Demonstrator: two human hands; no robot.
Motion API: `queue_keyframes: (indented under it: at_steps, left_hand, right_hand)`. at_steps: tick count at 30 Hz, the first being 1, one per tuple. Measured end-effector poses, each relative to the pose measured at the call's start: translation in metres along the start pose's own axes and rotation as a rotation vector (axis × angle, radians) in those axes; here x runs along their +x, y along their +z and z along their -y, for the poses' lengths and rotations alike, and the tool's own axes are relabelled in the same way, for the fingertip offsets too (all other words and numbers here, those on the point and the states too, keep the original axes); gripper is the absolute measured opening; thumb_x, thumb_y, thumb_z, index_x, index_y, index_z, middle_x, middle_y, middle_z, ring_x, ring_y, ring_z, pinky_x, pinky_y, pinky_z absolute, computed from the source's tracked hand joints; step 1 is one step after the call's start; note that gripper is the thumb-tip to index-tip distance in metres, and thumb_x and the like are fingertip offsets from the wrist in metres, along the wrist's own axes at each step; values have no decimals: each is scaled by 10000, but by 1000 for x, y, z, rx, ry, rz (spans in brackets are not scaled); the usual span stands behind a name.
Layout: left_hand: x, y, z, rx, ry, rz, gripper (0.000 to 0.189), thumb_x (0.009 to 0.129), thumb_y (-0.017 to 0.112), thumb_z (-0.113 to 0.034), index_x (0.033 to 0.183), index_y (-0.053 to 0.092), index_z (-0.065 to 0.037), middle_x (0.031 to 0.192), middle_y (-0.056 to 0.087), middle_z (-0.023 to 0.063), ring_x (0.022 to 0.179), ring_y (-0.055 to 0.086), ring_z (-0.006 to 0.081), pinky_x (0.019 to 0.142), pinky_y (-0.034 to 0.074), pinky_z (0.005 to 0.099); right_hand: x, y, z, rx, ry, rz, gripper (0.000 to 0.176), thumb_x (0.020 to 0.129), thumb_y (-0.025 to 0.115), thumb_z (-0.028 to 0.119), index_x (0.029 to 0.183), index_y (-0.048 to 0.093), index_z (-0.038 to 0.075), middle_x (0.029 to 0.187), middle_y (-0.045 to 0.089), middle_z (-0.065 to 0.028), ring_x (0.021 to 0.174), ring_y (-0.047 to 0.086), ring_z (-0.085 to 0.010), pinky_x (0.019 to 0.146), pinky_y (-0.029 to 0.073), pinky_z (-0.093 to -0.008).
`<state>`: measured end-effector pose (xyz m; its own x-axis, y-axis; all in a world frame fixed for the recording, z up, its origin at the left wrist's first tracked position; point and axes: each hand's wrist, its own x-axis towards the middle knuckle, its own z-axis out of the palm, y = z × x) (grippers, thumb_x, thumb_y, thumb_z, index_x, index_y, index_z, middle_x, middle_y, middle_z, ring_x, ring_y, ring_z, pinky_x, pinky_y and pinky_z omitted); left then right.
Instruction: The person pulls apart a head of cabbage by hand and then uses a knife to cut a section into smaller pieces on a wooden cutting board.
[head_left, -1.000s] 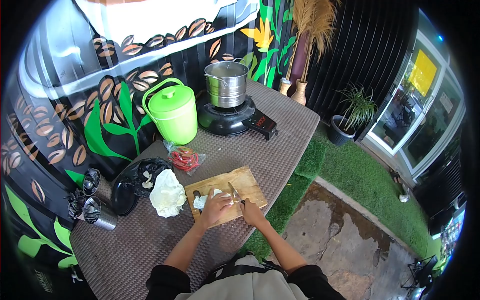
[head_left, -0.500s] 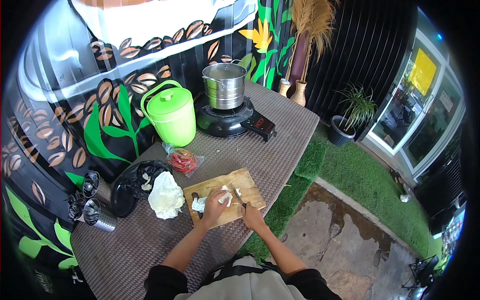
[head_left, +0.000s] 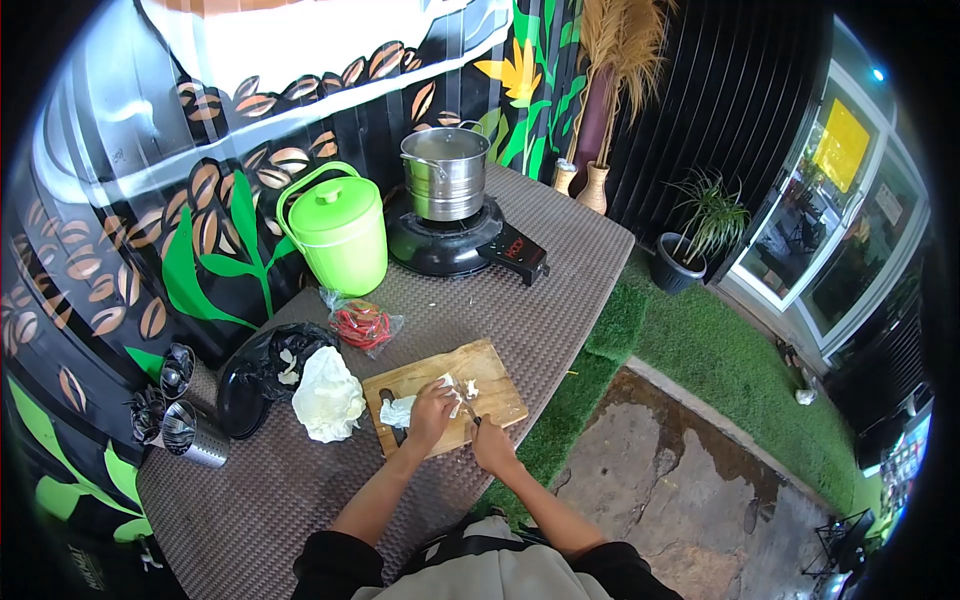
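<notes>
On the wooden cutting board, my left hand is closed over a pale, crinkled piece of what looks like cabbage, pressing it to the wood. My right hand grips the handle of a knife, whose blade meets the pale leaf beside my left fingertips. Small white cut bits lie just past the blade. Left of the board rests a larger pale, crinkled leaf, partly on a black plastic bag.
A clear bag of red chillies lies behind the board. Farther back stand a lime-green lidded bucket and a steel pot on a black portable stove. Perforated metal utensil holders are at the left. The table's edge runs along the right.
My right hand and the knife have moved slightly left and toward me, the blade now closer to my left fingers. A cut white bit sits separately on the board.
</notes>
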<state>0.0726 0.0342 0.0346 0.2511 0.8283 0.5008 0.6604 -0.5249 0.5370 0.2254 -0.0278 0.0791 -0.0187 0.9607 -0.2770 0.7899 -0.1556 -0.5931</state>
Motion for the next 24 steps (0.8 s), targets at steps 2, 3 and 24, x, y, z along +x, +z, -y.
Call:
queue_keyframes:
  at_steps: [2,3,24]
  left_hand:
    - [0,2,1,13,5,2,136,803,670,-109,880,711,-4,1033,672,129,1126,546,296,944,441,388]
    - [0,1,-1,32,20,-16,143,796,680,-120,876,711,-5,1032,672,130,1123,547,295,946,440,387]
    - [5,-11,16,-102,37,203,359,699,762,-248,937,704,14,1114,637,125,1117,516,310,968,404,399]
  right_hand:
    - [2,11,-5,-12,12,1,421,965,386,369,1069,437,-36,948,617,-320,930,609,-473,823,478,-527]
    - [3,12,-4,-23,22,1,426,966,382,373,1071,434,-36,955,619,-316,934,611,-468,823,483,-520]
    - [9,31,2,-114,91,-51,343,953,437,314,1076,436,-6,942,629,-298,889,638,-431,763,515,-507]
